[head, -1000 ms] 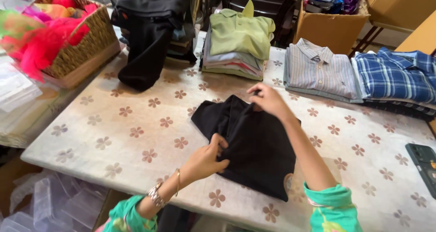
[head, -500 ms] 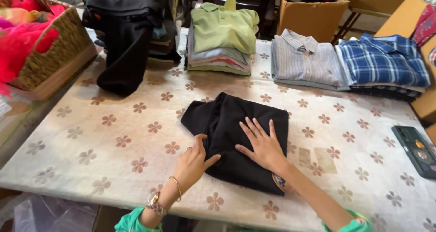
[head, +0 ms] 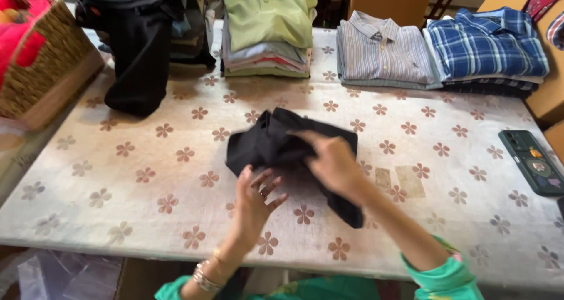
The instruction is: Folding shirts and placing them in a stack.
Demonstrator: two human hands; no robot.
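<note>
Head view. We see a black garment (head: 282, 150) lying near the middle of a table (head: 147, 176) whose pale cloth is printed with small brown flowers. The garment is plain, dark and matte, partly folded into a rough block: its left end is bunched into thick rolls, its top edge runs fairly straight, and a narrow tail of cloth trails toward the near right, ending in a corner on the table.

The right hand (head: 332, 162) lies on top of the garment, knuckles up, fingers bent over the fold; it is blurred, so we cannot tell whether it pinches the cloth or only presses it. The left hand (head: 255, 197) is just beside the garment's near edge, palm turned up, fingers spread and holding nothing; its fingertips reach the cloth's border. A bracelet (head: 205, 276) circles the left wrist, and both arms wear green sleeves.

Beyond the garment, along the far edge, we note a dark pile (head: 138, 59) at left, a stack (head: 267, 32) topped by a green shirt, a striped shirt (head: 382, 56), and a blue plaid shirt (head: 487, 41). A wicker basket (head: 50, 71) with pink cloth stands at far left. A phone (head: 531, 162) lies at the right edge, well apart from the garment.
</note>
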